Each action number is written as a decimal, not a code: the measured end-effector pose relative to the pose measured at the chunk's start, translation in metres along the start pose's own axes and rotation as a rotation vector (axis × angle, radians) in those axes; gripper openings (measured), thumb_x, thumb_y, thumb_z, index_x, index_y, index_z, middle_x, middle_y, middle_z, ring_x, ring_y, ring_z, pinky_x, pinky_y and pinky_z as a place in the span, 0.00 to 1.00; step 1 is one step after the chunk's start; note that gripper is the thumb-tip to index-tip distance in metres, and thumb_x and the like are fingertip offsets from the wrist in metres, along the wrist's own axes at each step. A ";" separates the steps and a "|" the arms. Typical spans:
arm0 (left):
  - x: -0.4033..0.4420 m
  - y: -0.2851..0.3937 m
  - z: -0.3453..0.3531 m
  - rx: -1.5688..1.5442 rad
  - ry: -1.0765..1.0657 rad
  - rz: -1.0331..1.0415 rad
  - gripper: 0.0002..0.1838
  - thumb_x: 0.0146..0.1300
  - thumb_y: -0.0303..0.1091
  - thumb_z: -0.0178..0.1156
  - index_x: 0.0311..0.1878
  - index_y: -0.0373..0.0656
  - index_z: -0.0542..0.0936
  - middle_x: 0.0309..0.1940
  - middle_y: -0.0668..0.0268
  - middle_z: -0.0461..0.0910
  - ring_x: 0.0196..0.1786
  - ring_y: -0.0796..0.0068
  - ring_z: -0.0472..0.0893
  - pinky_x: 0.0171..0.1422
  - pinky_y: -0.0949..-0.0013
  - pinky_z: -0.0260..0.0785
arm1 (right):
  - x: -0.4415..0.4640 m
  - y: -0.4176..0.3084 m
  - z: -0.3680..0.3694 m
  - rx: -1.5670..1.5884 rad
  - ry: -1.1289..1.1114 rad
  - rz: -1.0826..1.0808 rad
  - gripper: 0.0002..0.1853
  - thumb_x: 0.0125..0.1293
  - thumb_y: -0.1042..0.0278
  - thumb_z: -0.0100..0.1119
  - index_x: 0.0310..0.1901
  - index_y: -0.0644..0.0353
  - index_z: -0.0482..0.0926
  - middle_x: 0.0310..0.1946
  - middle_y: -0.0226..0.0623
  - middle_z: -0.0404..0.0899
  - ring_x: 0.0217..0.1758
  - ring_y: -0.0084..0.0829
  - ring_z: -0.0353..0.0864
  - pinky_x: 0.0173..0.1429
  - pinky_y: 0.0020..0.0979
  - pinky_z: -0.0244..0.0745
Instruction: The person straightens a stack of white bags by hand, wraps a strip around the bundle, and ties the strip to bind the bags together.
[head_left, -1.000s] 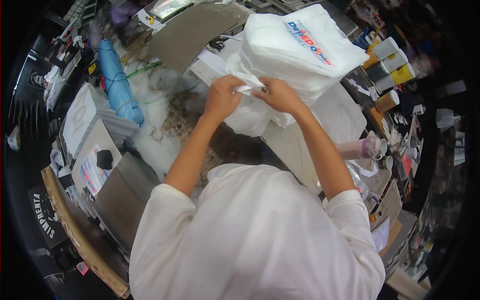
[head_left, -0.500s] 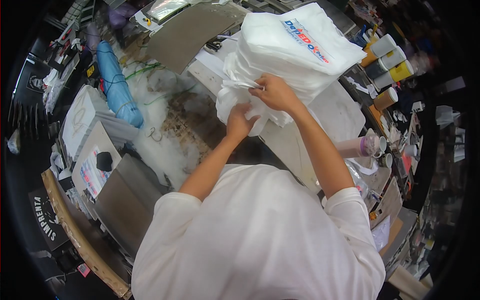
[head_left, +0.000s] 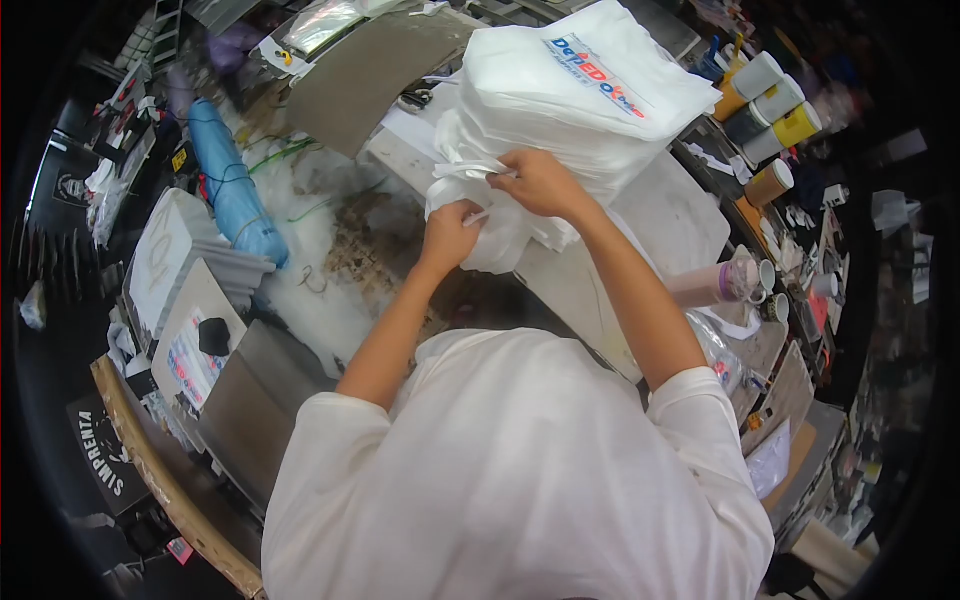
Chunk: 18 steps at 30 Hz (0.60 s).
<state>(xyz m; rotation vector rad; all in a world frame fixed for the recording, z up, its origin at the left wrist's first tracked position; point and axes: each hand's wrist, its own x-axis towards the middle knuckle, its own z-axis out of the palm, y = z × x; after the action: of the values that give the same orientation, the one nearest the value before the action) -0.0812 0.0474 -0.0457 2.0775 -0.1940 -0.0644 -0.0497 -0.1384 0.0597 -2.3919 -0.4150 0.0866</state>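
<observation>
A tall stack of white cloth bags (head_left: 540, 100) stands on the worktable, its top one printed with blue and red lettering. Loose white straps (head_left: 462, 171) hang out at the stack's near left corner. My right hand (head_left: 540, 184) is closed in a pinch on these straps, against the side of the stack. Lower and to the left, my left hand (head_left: 452, 238) has its fingers closed on a narrow white strap end (head_left: 478, 216). Thin white cloth (head_left: 500, 245) droops between and below both hands.
Paint containers (head_left: 770, 105) line the right side, with a pinkish bottle (head_left: 705, 285) nearer me. A grey board (head_left: 370, 75) lies at the back left. To the left are a blue wrapped roll (head_left: 230, 180) and a stack of white sheets (head_left: 180, 250).
My left hand has moved slightly left and down, and its fingers have gone from spread to closed on a strap. My right hand keeps its pinch and has shifted a little left.
</observation>
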 end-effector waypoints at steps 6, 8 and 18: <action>0.024 0.012 -0.026 0.085 -0.193 -0.047 0.16 0.57 0.37 0.71 0.44 0.35 0.86 0.29 0.59 0.85 0.30 0.73 0.80 0.41 0.67 0.74 | 0.004 0.003 -0.003 0.139 -0.076 0.035 0.16 0.66 0.59 0.60 0.37 0.68 0.82 0.33 0.51 0.85 0.41 0.53 0.83 0.49 0.45 0.75; 0.027 0.011 -0.031 0.083 -0.225 0.025 0.19 0.54 0.38 0.73 0.45 0.35 0.85 0.32 0.59 0.86 0.32 0.73 0.81 0.42 0.67 0.75 | 0.006 0.006 -0.002 0.131 -0.091 0.032 0.15 0.66 0.60 0.60 0.36 0.68 0.82 0.30 0.50 0.84 0.39 0.52 0.83 0.48 0.45 0.75; 0.027 0.015 -0.051 0.129 -0.433 0.036 0.25 0.43 0.35 0.80 0.47 0.37 0.86 0.36 0.58 0.87 0.40 0.72 0.86 0.48 0.69 0.77 | 0.007 0.010 0.000 0.141 -0.099 0.028 0.14 0.64 0.61 0.63 0.35 0.67 0.83 0.29 0.50 0.84 0.37 0.51 0.83 0.46 0.45 0.74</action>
<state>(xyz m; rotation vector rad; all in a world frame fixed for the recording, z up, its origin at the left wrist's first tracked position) -0.0501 0.0796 -0.0063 2.1647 -0.5100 -0.4925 -0.0409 -0.1430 0.0534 -2.2607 -0.4081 0.2400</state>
